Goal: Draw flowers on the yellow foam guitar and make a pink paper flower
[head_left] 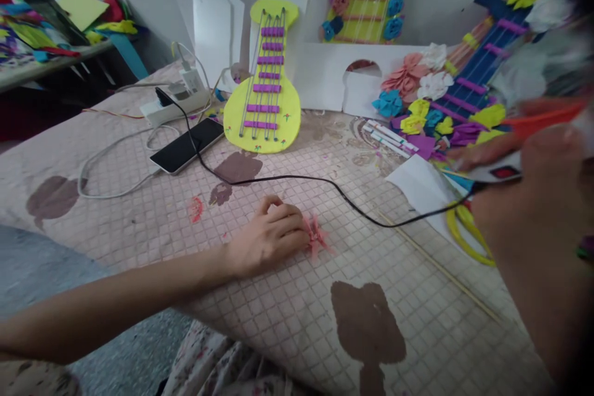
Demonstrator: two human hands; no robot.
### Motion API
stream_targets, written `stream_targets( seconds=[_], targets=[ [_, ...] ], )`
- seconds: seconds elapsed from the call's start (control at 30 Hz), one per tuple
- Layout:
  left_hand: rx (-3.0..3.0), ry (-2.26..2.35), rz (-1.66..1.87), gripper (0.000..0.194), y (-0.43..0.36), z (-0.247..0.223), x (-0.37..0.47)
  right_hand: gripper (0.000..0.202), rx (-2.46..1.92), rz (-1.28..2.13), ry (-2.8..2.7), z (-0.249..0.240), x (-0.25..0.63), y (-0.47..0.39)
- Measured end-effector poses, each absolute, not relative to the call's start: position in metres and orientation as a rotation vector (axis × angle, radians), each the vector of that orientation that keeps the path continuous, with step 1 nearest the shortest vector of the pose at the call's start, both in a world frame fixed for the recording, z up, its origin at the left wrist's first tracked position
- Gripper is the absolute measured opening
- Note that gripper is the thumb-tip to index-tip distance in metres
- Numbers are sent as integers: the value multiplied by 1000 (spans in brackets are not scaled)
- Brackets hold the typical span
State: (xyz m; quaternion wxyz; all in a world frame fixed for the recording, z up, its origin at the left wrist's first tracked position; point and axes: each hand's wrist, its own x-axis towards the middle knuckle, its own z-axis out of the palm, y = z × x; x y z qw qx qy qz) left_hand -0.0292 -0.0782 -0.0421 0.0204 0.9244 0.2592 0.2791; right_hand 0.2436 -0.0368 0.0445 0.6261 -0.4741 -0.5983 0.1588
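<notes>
My left hand (273, 234) rests on the tabletop with its fingers curled. Its fingertips close on a small pink crepe paper piece (318, 238), partly hidden by them. On the right, my right hand (547, 179) is raised and blurred, wrapped round a white and orange corded glue gun (505, 170) with a red switch. The glue gun's black cord (297, 177) runs across the table to a power strip. Below the right hand lie a white paper sheet (417, 189) and a yellow loop (468, 235).
A yellow paper guitar (263, 99) leans against white boards. A blue guitar (477, 80) covered in paper flowers stands at the right. A phone (188, 145) lies near the power strip (174, 105). A thin stick (445, 269) lies at the right. Coloured scraps (41, 25) fill another table.
</notes>
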Motion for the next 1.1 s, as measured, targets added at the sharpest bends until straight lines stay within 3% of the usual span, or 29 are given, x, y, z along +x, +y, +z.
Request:
stream_targets(
  seconds=[0.17,0.33,0.53,1.1],
  targets=[
    [2913,796,821,20,-79,-42,-31,35,-1462,690,-1783,30,268,-61],
    [2964,749,789,22,-80,-42,-31,32,-1587,592,-2273,18,282,-75],
    [3017,743,831,22,-81,-42,-31,27,-1447,613,-2532,8,274,-82],
    [3113,697,902,15,-83,-43,-30,13,-1432,517,-2639,0,273,-83]
  ],
)
